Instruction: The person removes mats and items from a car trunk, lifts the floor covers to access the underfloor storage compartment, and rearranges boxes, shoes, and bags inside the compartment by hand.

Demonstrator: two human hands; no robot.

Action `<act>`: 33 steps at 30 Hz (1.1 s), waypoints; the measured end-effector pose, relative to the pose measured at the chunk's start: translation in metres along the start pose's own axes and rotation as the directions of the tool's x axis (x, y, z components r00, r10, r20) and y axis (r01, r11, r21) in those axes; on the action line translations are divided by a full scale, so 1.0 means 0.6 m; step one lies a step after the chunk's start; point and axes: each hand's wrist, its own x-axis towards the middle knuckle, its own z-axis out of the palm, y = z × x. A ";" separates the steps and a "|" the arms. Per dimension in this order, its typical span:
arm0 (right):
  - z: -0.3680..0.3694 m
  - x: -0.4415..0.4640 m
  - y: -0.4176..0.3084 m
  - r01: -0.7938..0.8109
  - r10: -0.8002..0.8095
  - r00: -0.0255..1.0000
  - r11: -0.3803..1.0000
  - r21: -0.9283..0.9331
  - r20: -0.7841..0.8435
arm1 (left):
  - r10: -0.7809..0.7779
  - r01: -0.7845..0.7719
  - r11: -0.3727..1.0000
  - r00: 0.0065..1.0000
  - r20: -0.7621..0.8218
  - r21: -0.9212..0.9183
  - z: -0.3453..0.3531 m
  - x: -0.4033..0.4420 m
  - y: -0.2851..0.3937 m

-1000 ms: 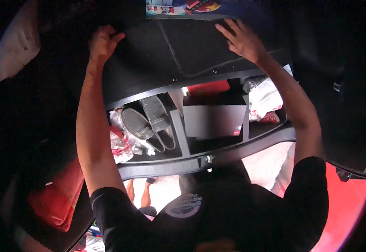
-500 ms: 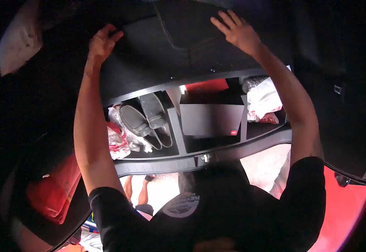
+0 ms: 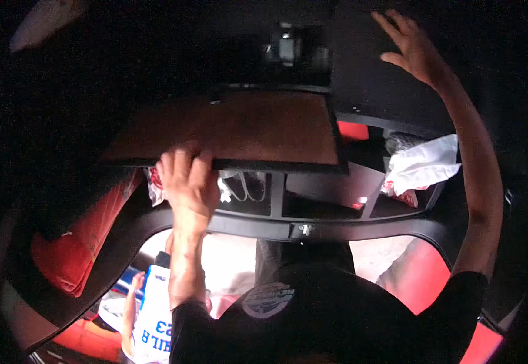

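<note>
- Dim car boot ahead of me: grey sill (image 3: 246,229) on the near side, compartmented tray (image 3: 278,195) just beyond.
- Left hand (image 3: 188,182) is clamped on the near edge of a brown-faced board (image 3: 270,127), which hides much of the tray's left and middle sections.
- Right hand (image 3: 418,53), well apart, spreads its fingers at far right, holding nothing; whether it touches anything, I can't tell.
- White plastic bag (image 3: 421,165) shows at right, grey box (image 3: 334,187) partly mid-tray.
- Lifting looks part done to me: board raised, not laid down.

White bag (image 3: 424,162), metal latch (image 3: 305,229), numbered jersey (image 3: 157,312).
</note>
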 end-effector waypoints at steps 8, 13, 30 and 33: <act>-0.039 0.051 0.033 -0.481 0.359 0.859 0.811 0.333 0.366 | -0.032 0.028 0.997 0.998 -0.052 -0.076 0.023 0.000 0.011; -0.216 -0.040 -0.092 -0.531 0.018 0.626 0.742 0.409 0.780 | -0.002 0.016 0.993 0.994 0.112 -0.120 -0.003 0.003 0.005; 0.053 -0.088 -0.111 -0.716 0.123 0.436 0.647 0.261 0.892 | 0.202 -0.173 0.977 0.941 0.272 -0.124 0.043 0.018 0.005; 0.049 -0.076 -0.124 -0.795 0.174 0.417 0.546 0.266 0.892 | 0.203 -0.177 0.978 0.934 0.294 -0.114 0.055 0.018 0.013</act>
